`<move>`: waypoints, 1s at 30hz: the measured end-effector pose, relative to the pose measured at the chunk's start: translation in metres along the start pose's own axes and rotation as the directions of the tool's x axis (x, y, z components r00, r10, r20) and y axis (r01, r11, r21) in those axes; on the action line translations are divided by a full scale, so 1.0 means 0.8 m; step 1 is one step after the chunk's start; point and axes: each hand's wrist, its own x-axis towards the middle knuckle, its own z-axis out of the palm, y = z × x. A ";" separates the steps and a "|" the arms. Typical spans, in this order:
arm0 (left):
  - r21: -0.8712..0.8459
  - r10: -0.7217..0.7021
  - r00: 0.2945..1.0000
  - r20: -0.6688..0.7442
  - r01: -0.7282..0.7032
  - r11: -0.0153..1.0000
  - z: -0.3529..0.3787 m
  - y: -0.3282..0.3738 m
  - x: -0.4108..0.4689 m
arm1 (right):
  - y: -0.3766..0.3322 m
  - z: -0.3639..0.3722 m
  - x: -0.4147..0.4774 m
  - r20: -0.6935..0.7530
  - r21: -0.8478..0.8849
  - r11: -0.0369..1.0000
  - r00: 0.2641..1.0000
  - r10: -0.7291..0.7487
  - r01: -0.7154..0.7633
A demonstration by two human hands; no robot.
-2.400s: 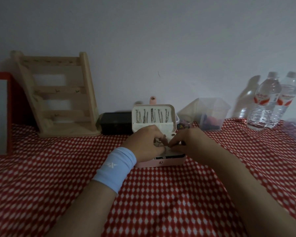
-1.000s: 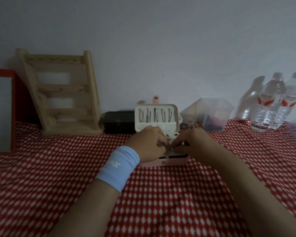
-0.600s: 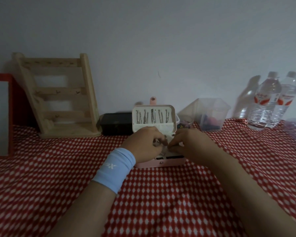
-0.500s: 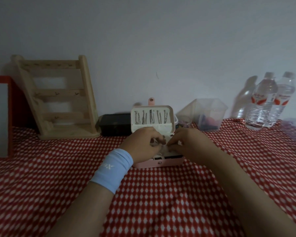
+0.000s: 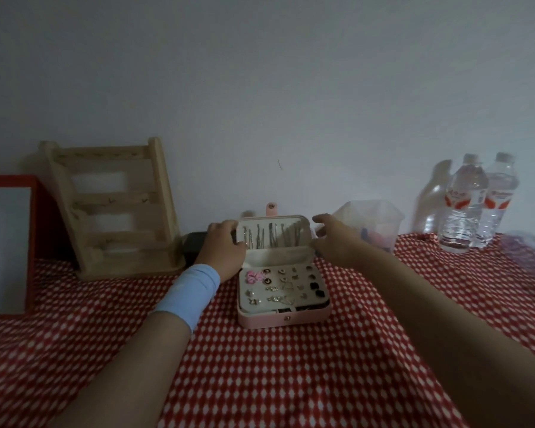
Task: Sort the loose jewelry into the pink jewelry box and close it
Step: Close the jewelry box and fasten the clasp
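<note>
Standing open on the red-checked cloth point(image 5: 291, 372), the pink jewelry box point(image 5: 283, 320) holds earrings point(image 5: 283, 284) in its tray. The left hand point(image 5: 224, 248) curls round the lid point(image 5: 278, 219)'s left edge, while the right hand point(image 5: 334, 239) is loosely spread, empty, just beside its right edge.

Box: the pink leatherette jewelry box point(image 5: 283, 318), between the left fingers point(image 5: 226, 230) and the right fingers point(image 5: 322, 222), is pink outside and cream inside.
Jewelry: on the cream tray, nearer than the fingers, lie pink flower earrings point(image 5: 254, 276), black square studs point(image 5: 317, 288) and gold-toned small pieces point(image 5: 283, 285). Silver-toned chains point(image 5: 272, 237) hang in the lid.
Table: red cloth with a regular white diamond pattern point(image 5: 291, 366).
Wrist: light blue fabric wristband point(image 5: 187, 293), nearer than the left fingers.
Left of the left fingers: black rectangular box point(image 5: 195, 242), pale natural wooden rack point(image 5: 112, 208), red frame round a white panel point(image 5: 10, 245).
Right of the right fingers: clear plastic tub point(image 5: 374, 220) with blurred pink contents, and two clear plastic water bottles point(image 5: 464, 205) with red, orange and white labels.
Wall: plain pale grey wall point(image 5: 260, 88).
</note>
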 end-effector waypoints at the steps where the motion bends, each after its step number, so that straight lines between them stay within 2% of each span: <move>1: -0.014 -0.018 1.000 0.021 0.018 1.000 0.001 0.000 0.003 | 0.001 0.006 0.008 0.001 0.037 0.999 1.000 0.014 -0.014; 5: -0.145 -0.061 0.992 0.108 0.077 0.986 -0.002 0.000 0.015 | 0.007 0.018 0.023 0.011 0.269 0.963 1.000 0.028 -0.030; 9: -0.215 -0.062 0.993 0.103 0.083 0.973 -0.012 -0.008 0.020 | 0.016 0.016 0.026 -0.041 0.307 0.951 0.999 -0.011 0.023; 11: -0.198 -0.007 0.995 0.097 0.026 0.980 -0.016 -0.007 0.018 | 0.013 0.008 0.019 -0.067 0.267 0.961 0.996 -0.060 0.076; 15: -0.042 0.168 0.984 0.052 -0.166 0.985 -0.024 -0.006 -0.002 | 0.005 -0.012 -0.011 -0.066 0.102 0.976 0.980 -0.189 0.195; 19: 0.035 0.264 0.964 0.039 -0.265 0.964 -0.028 -0.003 -0.042 | 0.012 -0.024 -0.046 -0.014 -0.017 0.973 0.973 -0.232 0.232; 24: 0.061 0.299 0.938 0.173 -0.313 0.948 -0.030 -0.012 -0.078 | 0.026 -0.020 -0.084 0.060 -0.019 0.957 0.956 -0.286 0.288; 30: 0.174 0.329 0.908 0.260 -0.380 0.909 -0.026 -0.020 -0.103 | 0.023 -0.014 -0.111 0.142 -0.210 0.917 0.939 -0.315 0.339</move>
